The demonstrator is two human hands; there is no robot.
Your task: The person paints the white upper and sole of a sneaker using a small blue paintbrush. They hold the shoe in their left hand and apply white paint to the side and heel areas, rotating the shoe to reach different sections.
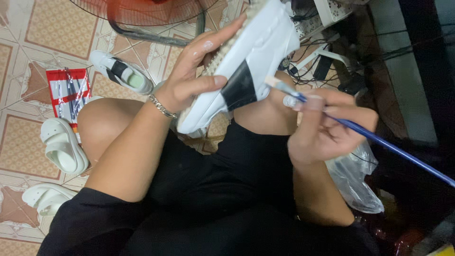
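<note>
1. black-clothed lap lies lowest in view.
2. left hand clamps a white sneaker with a black panel above the knees.
3. right hand pinches a blue-handled paintbrush, bristles at the panel; painting looks under way, needing steady strokes.

Soft, even indoor light falls on the tiled floor at left, while the right side sinks into deep shadow. The white shoe glares slightly. The right hand is motion-blurred; overall detail is soft.
</note>
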